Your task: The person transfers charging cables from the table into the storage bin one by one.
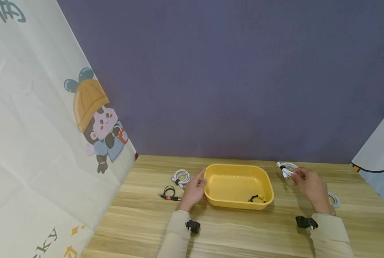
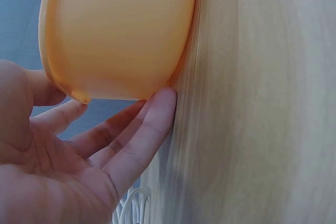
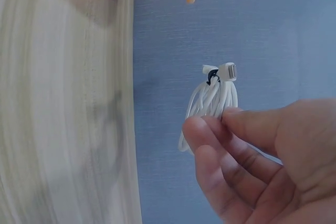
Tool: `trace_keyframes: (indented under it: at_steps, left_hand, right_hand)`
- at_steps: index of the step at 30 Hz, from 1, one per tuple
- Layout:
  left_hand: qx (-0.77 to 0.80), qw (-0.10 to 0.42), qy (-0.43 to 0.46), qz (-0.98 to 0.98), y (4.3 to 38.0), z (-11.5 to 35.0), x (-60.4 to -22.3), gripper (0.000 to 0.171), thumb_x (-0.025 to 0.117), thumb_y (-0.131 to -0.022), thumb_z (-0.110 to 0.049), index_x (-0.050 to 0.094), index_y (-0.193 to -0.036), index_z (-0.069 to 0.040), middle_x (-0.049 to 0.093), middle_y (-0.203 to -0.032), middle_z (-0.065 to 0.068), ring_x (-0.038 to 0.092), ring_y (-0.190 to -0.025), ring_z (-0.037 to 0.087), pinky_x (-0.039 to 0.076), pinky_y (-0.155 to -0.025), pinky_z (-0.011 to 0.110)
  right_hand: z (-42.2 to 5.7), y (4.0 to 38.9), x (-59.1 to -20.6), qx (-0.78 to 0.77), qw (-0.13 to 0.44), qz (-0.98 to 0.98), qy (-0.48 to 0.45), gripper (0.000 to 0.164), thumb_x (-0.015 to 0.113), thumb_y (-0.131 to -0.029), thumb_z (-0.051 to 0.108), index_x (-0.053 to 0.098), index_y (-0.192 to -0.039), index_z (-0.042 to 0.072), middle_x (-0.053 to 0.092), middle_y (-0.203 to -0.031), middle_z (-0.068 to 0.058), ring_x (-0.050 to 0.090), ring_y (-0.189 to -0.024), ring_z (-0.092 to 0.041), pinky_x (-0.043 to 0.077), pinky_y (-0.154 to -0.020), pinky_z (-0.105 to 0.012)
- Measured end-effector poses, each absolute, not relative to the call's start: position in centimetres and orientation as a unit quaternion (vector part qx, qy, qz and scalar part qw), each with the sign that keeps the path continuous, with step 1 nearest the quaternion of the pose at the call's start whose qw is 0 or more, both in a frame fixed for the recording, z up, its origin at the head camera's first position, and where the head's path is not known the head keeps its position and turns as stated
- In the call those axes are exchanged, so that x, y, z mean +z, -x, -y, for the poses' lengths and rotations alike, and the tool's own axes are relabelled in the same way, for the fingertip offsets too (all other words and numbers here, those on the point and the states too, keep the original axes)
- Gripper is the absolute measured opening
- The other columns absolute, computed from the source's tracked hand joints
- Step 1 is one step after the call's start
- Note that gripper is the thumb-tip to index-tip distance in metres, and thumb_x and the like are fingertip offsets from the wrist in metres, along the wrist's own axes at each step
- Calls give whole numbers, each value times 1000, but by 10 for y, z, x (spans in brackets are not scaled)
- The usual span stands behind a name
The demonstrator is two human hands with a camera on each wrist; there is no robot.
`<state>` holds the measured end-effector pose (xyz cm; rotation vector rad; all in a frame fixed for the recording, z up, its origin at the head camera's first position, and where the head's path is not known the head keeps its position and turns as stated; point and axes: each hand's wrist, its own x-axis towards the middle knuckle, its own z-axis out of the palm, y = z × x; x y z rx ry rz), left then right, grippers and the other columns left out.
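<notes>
While the right hand [image 1: 311, 185] is pinching coiled white cable [image 3: 209, 99], the spread left hand [image 1: 193, 192] is touching an oblong yellow plastic tray [image 1: 227, 188] at nine o'clock.

I log: tray [image 1: 227, 188] on bench [image 1: 230, 233]; inner cable [image 1: 261, 197] in its near-right corner. Left: left hand [image 1: 193, 191], then rear cable [image 1: 177, 181] behind front cable [image 1: 168, 197]. Right: held cable [image 1: 287, 168] in right hand [image 1: 311, 184], 1 outer cable [image 1: 336, 202] beyond.

"cky" [image 1: 45, 244], Chinese character [image 1: 9, 10] on white sheet [image 1: 27, 143].
</notes>
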<state>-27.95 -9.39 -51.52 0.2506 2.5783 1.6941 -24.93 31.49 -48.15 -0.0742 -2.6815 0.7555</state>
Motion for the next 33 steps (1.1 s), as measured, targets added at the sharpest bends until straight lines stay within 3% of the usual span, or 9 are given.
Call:
trace_keyframes:
  at_steps: [11, 19, 33]
  left_hand:
    - [548, 27, -77, -833, 279, 94, -515, 46, 47, -110, -25, 45, -155, -31, 70, -120, 21, 71, -84, 24, 62, -62, 32]
    - [549, 27, -78, -832, 279, 94, -514, 46, 48, -109, -25, 45, -155, -29, 71, -120, 21, 71, -83, 23, 62, -61, 32]
    - [551, 28, -82, -830, 280, 94, -515, 48, 48, -109, -26, 44, -157, -24, 70, -120, 22, 71, -84, 24, 62, -61, 32]
  right_hand:
    - [-307, 248, -475, 270, 184, 945, 6, 22, 61, -103, 16, 71, -112, -2, 74, -76, -4, 63, -66, -13, 41, -59, -28]
    - [-303, 247, -472, 272, 203, 941, -5, 17, 64, -101, 13, 72, -109, 1, 74, -76, -4, 63, -65, -11, 40, -56, -23]
    - [-298, 249, -469, 267, 199, 943, -8, 22, 64, -100, 16, 72, -114, 1, 75, -83, -8, 65, -72, -19, 45, -63, -31]
